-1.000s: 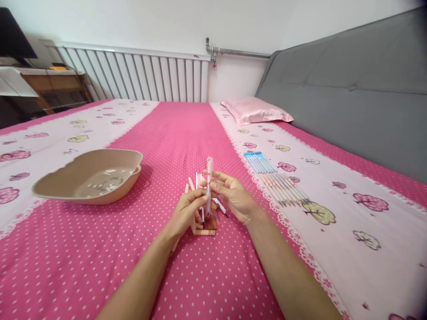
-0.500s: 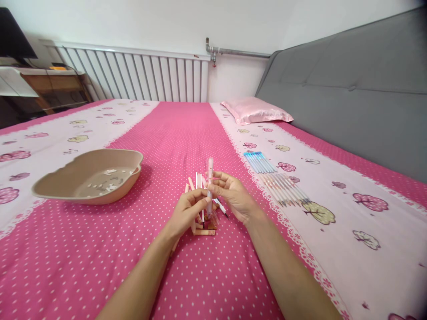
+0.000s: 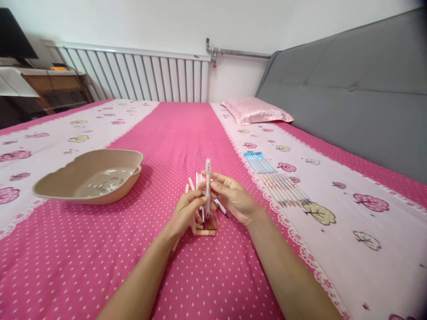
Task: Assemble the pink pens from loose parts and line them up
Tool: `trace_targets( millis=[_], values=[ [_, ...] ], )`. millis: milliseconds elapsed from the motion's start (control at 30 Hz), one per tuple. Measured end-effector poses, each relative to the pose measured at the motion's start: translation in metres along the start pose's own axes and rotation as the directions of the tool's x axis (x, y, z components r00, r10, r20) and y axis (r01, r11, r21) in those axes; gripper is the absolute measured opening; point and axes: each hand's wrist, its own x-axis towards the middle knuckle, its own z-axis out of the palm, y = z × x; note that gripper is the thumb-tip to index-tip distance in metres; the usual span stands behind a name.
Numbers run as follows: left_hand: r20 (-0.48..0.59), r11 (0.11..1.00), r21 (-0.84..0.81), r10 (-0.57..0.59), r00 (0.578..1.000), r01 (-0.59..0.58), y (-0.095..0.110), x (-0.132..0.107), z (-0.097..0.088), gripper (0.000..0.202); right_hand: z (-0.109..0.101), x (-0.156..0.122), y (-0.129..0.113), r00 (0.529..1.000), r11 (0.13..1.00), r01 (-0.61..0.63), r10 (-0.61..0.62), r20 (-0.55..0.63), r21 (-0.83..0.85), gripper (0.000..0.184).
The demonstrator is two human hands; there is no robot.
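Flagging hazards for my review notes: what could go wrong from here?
The pen is held upright only in the fingers of the left hand and right hand, so it might slip into the loose pen parts below. The right hand is also fairly near the lined-up pale pens; a sideways sweep could knock them askew.

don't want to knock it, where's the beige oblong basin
In the head view, the beige oblong basin sits left of the left hand, on the pink patterned bedspread, small white pieces inside.
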Motion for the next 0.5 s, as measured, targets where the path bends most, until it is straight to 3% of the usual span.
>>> trace_targets(
  millis=[367,500],
  values=[
    [-0.013,1.000,0.026,-0.014,1.000,0.014,0.0049,-0.0040,0.0039,0.018,-0.0019,0.0015,0.0011,0.996,0.999,0.022,-0.026,-0.084,-0.047,0.041],
    [0.034,1.000,0.007,0.008,0.999,-0.008,0.0050,-0.0043,0.0036,0.019,-0.0004,0.0023,0.0007,0.991,0.997,0.051,-0.057,-0.119,-0.054,0.041]
  ],
)
